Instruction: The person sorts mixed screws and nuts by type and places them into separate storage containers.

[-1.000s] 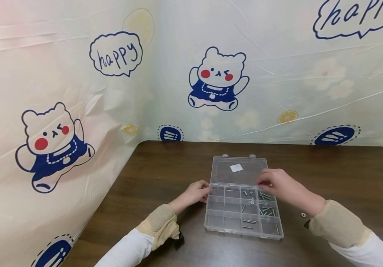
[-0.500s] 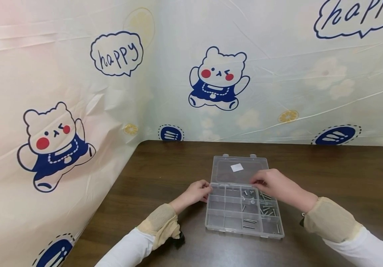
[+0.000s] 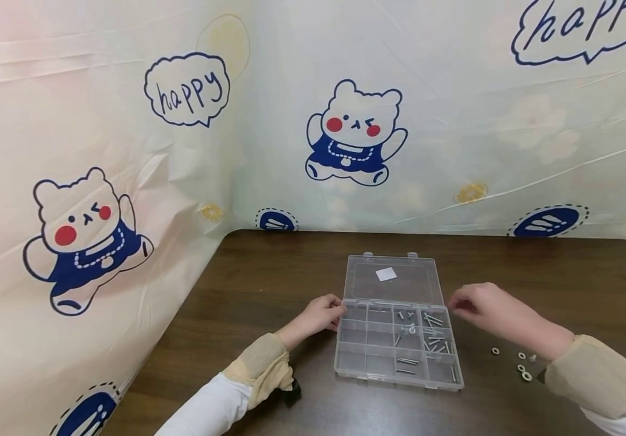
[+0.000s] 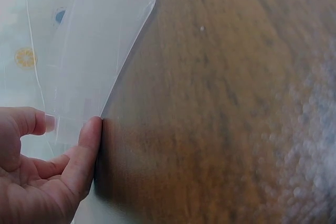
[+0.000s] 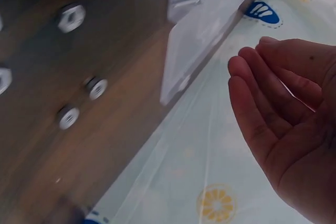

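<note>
A clear plastic compartment box point(image 3: 380, 349) lies on the table with its lid folded back. Screws point(image 3: 436, 345) fill some right-hand compartments, and small pale pieces point(image 3: 411, 329) sit in a middle one. My left hand point(image 3: 322, 313) pinches the box's left wall near the hinge; the left wrist view has the thumb point(image 4: 37, 121) on one side and a finger on the other. Beyond the box's right edge, my right hand point(image 3: 482, 304) is raised. Its fingers point(image 5: 249, 103) bend loosely with nothing between them.
Several metal nuts point(image 3: 526, 376) are scattered on the brown table point(image 3: 269, 272), right of the box, beside a small screw-like piece point(image 3: 533, 358). A white label point(image 3: 386, 274) is on the lid. Patterned cloth point(image 3: 269, 121) hangs behind and at left.
My right hand moved left over the box, then back right past its edge, uncovering the nuts. A second pale piece now shows in the middle compartment. The left hand stayed put.
</note>
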{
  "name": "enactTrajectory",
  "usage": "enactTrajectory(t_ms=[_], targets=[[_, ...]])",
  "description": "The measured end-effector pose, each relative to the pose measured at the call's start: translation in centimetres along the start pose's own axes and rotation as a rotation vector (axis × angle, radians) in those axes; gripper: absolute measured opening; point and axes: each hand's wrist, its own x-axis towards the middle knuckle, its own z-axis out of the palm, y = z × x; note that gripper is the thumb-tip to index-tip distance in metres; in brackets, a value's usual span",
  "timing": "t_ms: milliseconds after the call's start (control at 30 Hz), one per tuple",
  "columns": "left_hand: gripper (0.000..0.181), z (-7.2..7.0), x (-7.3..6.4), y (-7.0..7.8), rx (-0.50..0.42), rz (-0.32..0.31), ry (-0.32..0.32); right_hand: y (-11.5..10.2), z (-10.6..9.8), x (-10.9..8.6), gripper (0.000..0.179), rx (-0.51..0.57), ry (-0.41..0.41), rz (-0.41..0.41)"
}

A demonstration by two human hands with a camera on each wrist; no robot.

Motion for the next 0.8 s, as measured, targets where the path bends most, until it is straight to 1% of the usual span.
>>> enactTrajectory(t_ms=[100,233,333,433,633,800], targets=[[0.018,-0.2,0.2,-0.4,-0.004,0.003,-0.002,0.5,-0.3,-0.9,0.012,-0.014,-0.021,0.027],[0.018,-0.2,1.5,-2.5,-0.003,0.004,-0.002,0.9,-0.5,-1.7,0.012,-0.031,-0.040,0.055],[0.020,-0.1,2.4,-3.9,-0.004,0.001,-0.006,1.2,-0.6,-2.3,0.013,-0.038,-0.055,0.048],[0.021,-0.2,2.4,-4.1,-0.010,-0.008,-0.016,1.7,-0.6,-3.0,0.013,-0.040,-0.096,0.077],[0.021,-0.2,2.4,-4.2,-0.013,-0.009,-0.023,2.7,-0.8,-4.6,0.012,-0.053,-0.166,0.205],[0.021,-0.2,2.4,-4.2,-0.013,-0.016,-0.022,3.6,-0.8,-5.9,0.010,-0.046,-0.218,0.284]])
